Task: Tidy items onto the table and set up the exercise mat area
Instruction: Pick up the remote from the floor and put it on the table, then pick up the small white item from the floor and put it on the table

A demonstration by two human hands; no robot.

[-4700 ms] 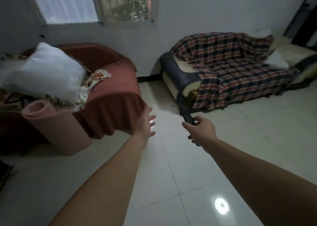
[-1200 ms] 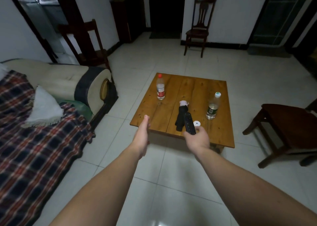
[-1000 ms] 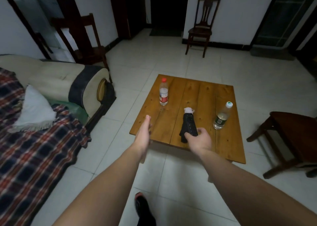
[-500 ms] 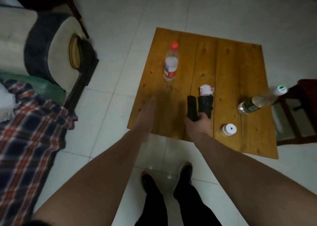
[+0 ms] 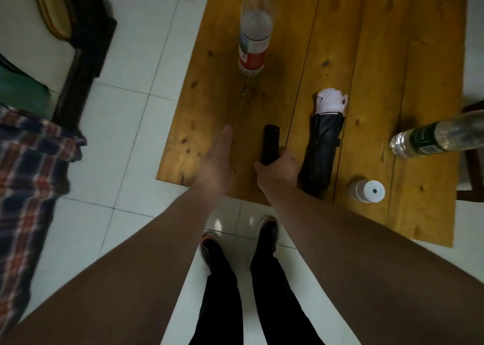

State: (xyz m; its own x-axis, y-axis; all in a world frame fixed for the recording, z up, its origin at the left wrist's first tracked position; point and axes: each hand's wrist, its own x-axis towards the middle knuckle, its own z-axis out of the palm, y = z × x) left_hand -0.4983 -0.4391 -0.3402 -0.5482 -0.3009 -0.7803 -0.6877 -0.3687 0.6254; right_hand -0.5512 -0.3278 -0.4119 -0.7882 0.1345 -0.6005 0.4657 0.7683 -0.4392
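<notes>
Our right hand (image 5: 277, 168), fingers clamped on the black remote (image 5: 270, 144), lowers it beside the folded umbrella (image 5: 320, 145) on the desk (image 5: 366, 43); left hand (image 5: 217, 158) hovers flat, fingers together, empty.

Both forearms extended forward and down. Left hand (image 5: 218, 158) flat, fingers (image 5: 225, 137) straight together, empty. Right hand (image 5: 277, 170) curled closed around a dark object; legs, feet below.
</notes>
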